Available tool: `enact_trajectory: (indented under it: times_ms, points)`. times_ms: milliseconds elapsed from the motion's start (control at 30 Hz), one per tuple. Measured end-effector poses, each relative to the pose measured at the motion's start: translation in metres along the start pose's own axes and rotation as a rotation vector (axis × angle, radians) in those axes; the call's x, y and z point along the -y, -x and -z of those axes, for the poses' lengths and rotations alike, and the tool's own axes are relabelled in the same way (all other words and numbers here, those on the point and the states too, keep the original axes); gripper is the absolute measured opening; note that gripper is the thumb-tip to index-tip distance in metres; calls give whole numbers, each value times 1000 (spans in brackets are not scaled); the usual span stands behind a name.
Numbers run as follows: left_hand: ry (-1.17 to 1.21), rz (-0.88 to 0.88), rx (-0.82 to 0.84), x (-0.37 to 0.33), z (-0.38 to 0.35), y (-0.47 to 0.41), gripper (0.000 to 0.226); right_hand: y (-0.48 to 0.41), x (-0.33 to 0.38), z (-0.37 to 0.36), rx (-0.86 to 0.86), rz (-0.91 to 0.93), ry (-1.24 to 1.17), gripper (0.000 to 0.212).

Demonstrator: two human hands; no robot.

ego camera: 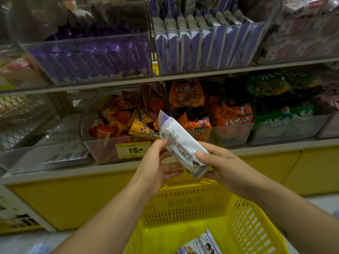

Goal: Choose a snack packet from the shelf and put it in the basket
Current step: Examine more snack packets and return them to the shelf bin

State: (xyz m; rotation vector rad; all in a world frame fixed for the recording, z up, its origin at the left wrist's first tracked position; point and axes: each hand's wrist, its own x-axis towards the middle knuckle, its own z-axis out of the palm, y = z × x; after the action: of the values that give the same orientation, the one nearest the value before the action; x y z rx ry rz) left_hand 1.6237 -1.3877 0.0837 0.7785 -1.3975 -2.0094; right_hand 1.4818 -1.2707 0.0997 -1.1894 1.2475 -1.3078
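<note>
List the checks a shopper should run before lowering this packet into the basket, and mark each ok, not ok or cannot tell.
1. Grip: left hand and right hand both hold the snack packet: ok.
2. Packet over the basket opening: it sits near the far rim, depth unclear: cannot tell.
3. Path down: nothing lies between hands and basket: ok.
4. Room inside: bare floor beside the other packet: ok.
5. Wrapper intact: visible side looks whole, other side hidden: cannot tell.

Open basket [183,200] mouth beneath raised packet [180,142].
</note>
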Motion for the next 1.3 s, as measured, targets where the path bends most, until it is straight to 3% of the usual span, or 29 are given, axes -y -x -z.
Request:
enact_trajectory:
  times_ms: [167, 267, 333, 433, 533, 633, 767, 867, 967, 1133, 1300]
  points:
    - [-46, -119, 98, -6, -6, 8, 44, 3, 8, -1, 9, -21, -366, 36]
    - [32, -175, 136, -14, -12, 16, 54, 8, 11, -6, -67, 8, -374, 35]
    - [42, -207, 60, -20, -18, 21, 53, 12, 13, -7, -228, 60, -169, 36]
    - [15, -247, -86, -31, -27, 28, 49, 23, 26, -5, -433, 281, 491, 53]
    - [-37, -254, -89, -47, -43, 36, 47, 30, 49, -10, -255, 429, 940, 67]
    - [-58, -266, 49, -73, -66, 45, 33, 29, 73, -11, -162, 459, 1134, 81]
    - [-68, -349, 197, -120, -86, 52, 32, 25, 124, 0, -229, 574, 1016, 76]
    - [-268, -466, 162, -158, -92, 46, 35, 18, 161, 11, -322, 724, 984, 54]
    - [-569, -661, 105, -191, -95, 34, 38, 2, 191, 23, -439, 755, 909, 39]
    - [-1136, -905, -134, -243, -81, -3, 28, -44, 227, 44, -550, 708, 715, 29]
    - [-1369, -897, -383, -287, -60, -56, 36, -99, 254, 54, -582, 687, 588, 22]
